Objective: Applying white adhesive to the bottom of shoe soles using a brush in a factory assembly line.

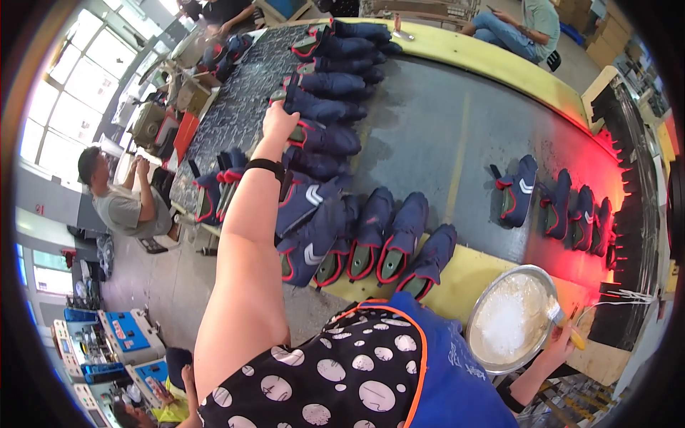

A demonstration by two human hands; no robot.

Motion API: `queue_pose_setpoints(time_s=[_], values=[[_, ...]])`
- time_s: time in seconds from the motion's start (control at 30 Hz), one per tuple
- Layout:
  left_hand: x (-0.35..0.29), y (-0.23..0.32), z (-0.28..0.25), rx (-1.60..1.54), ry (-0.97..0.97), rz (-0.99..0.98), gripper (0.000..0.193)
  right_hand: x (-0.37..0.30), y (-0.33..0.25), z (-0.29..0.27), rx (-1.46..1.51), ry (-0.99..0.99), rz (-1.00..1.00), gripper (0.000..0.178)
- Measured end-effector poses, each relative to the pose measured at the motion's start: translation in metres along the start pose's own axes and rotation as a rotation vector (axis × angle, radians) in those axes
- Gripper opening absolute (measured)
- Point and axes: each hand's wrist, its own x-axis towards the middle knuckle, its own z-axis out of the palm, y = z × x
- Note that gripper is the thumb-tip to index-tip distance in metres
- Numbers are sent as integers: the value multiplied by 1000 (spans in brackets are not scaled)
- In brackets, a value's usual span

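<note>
At the lower right, the right hand (562,344) has its fingers closed round a yellow-handled brush (554,311) at the rim of a round metal bowl of whitish paste (528,272); navy fabric shoes with red trim (404,232) stand along the near edge of a flat grey work surface (421,135), the left forearm hiding some. Higher, the left hand (280,123) is at the upper-centre shoe row, its grip unclear; red light (603,160) glows at right; beyond, a seated person (539,32) at upper right, tall windows (93,60) at upper left.
</note>
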Motion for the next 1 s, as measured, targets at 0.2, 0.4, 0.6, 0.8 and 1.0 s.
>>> queue_pose_setpoints(time_s=[0.2, 0.4, 0.6, 0.8, 1.0], values=[[87, -13, 66, -229, 36, 7, 88, -29, -9, -8, -51, 107, 35, 14], [123, -40, 71, 14, 48, -139, 56, -38, -14, -8, -85, 90, 5, 8], [31, 50, 27, 93, 163, 191, 45, -39, -15, -2, -65, 13, -18, 9], [-111, 108, -80, -155, -68, 400, 39, -26, -2, 2, 17, 13, 20, 11], [-243, 141, -71, -289, -631, 495, 30, -26, 0, 1, 99, -56, 27, 10]])
